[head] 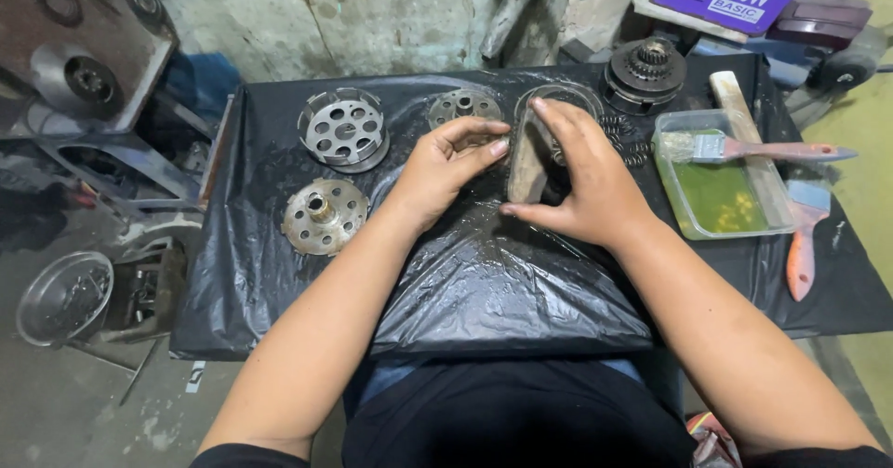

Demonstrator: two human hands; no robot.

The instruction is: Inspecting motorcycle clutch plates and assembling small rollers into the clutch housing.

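Observation:
My right hand [577, 175] holds a stack of flat round clutch plates [528, 163] upright on edge on the black plastic sheet [484, 282]. Its thumb lies under the stack and its fingers curl over the top. My left hand [446, 166] presses the stack from the left with thumb and fingertips. Just behind the hands lie a round metal plate [462, 105] and a ring [558, 94]. Several coil springs [625, 138] lie to the right of my right hand.
On the sheet at left stand a perforated metal basket [343, 129] and a round hub plate [325, 215]. A gear assembly [646, 70] sits at the back right. A clear tray [693, 221] of green liquid holds a brush [744, 148]; another brush [804, 235] lies beside it. A metal bowl [65, 298] rests on the floor.

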